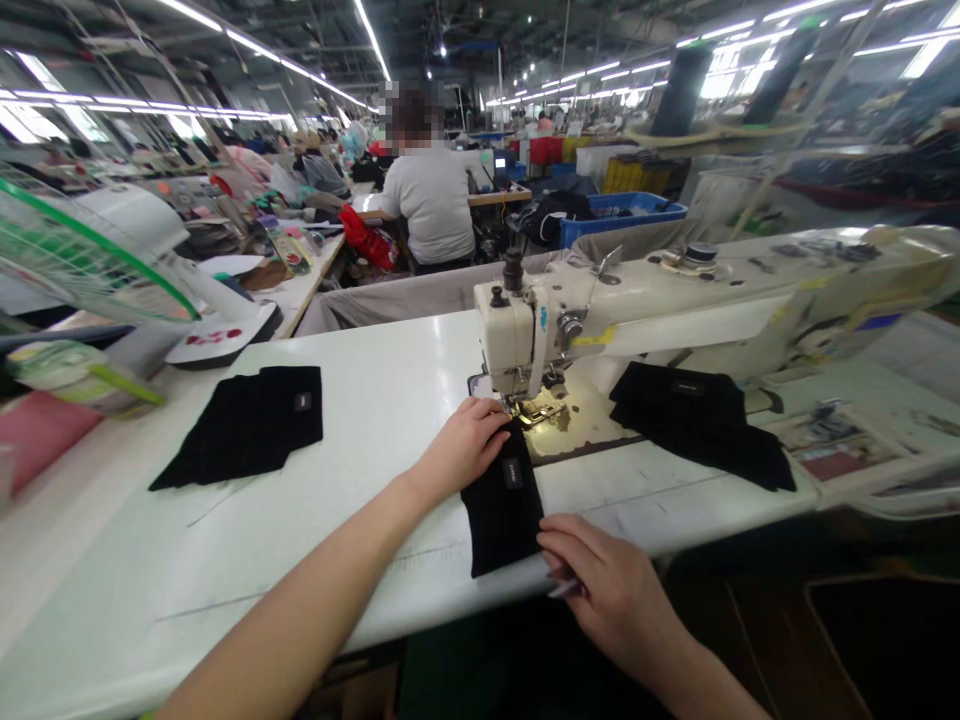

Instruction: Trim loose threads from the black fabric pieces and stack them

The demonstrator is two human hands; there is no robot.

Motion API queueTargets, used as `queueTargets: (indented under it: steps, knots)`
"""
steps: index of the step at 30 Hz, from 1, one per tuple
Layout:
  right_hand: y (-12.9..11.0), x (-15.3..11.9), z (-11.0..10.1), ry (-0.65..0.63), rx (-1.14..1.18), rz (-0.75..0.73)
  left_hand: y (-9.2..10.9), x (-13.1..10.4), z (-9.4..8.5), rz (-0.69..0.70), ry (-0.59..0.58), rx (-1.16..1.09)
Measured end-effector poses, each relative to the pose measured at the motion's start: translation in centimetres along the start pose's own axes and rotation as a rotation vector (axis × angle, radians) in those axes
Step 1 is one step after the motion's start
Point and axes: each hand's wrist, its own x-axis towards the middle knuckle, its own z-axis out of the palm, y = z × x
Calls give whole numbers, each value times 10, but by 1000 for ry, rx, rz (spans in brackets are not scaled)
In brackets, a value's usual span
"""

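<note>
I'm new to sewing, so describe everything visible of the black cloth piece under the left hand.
The black, roughly rectangular cloth piece looks soft and matte, with a small dark label bearing pale lettering. It lies on the white tabletop, far end by the cream sewing machine. The bare left hand rests on that end; the bare right hand touches the near right edge.

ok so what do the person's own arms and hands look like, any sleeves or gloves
Both forearms are bare as far as the view shows, the left forearm and the right forearm narrowing toward the wrist. The left hand and right hand wear no gloves, and no watch, bracelet or ring can be seen. Any sleeves would be out of the picture.
</note>
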Motion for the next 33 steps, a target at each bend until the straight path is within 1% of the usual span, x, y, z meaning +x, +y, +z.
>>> queueTargets:
  steps: [10,15,18,20,23,25,27,30,33]
  knots:
    - [-2,4,-1,-38,-16,49,1,1,-2,-14,-17,11]
    - [-2,5,-3,-39,-29,44,-2,3,-2,-11,-11,20]
    - [-3,5,-5,-46,-45,44,2,1,-4,-7,-22,44]
    - [-4,4,-6,-43,-48,38,12,-5,-8,9,-34,57]
    - [-3,2,-8,-20,-56,14,39,-23,-18,57,-81,23]
    - [-3,0,-9,-17,-68,-6,59,-39,-25,103,-159,-34]
    - [-1,-2,-10,-33,-80,-25,75,-55,-29,146,-231,-52]
    - [1,-4,-11,-55,-103,-58,85,-73,-30,193,-256,10]
    - [2,-4,-11,-52,-124,-98,85,-81,-27,220,-242,57]
